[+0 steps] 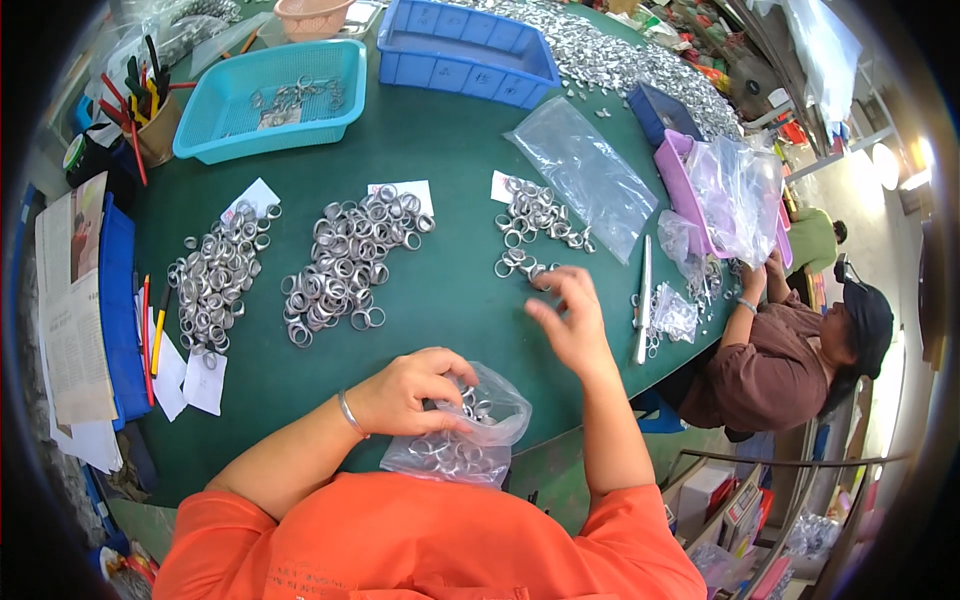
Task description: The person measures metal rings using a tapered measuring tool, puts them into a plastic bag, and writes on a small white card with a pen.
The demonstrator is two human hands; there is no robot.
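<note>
Frame's lower centre: left hand (415, 390) grips clear bag (512, 418) of rings (450, 455); right of centre, right hand (568, 312), fingers parted, beside a small ring pile (530, 215).

1. The bare left hand (410, 392) holds close to the torso, fingers bent, thumb reaching along their near side.
2. Behind that grip, a thin silver-coloured bangle (350, 412) circles the wrist; the bare left forearm (290, 445) slants back leftward.
3. Ahead and right of the grip, the bare right hand (572, 325) hangs palm inward, thumb parted from curved fingers.
4. Behind it, the bare right forearm (612, 425) runs back steeply.
</note>
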